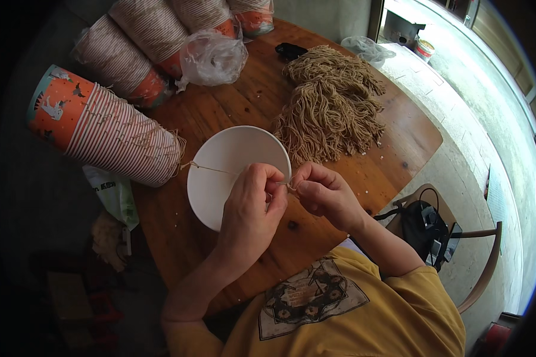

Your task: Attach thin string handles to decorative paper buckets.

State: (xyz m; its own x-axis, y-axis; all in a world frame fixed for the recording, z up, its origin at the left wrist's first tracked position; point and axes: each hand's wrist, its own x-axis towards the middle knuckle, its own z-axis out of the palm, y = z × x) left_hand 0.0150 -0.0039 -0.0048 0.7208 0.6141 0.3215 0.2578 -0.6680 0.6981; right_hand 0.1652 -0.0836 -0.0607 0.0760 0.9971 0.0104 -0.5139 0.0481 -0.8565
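Over the near right rim of a white paper bucket (211, 178), both my hands meet with their fingers pinched. My left hand (253, 205) grips a thin tan string (215, 170), which runs left across the bucket's opening to a knot near the end of a stack of nested paper buckets (122, 134). My right hand (324, 193) pinches the string's end close to the left fingertips. Loose strings lie along the orange-printed stack's side. Beyond my right hand spreads a big heap of cut tan strings (333, 104) on the table.
More bucket stacks (149, 35) lie at the back left of the wooden table (411, 131), with a crumpled clear plastic bag (213, 58) against them. A small black object (290, 51) sits behind the string heap. To the right stands a wooden chair (482, 273) holding a black bag (423, 223).
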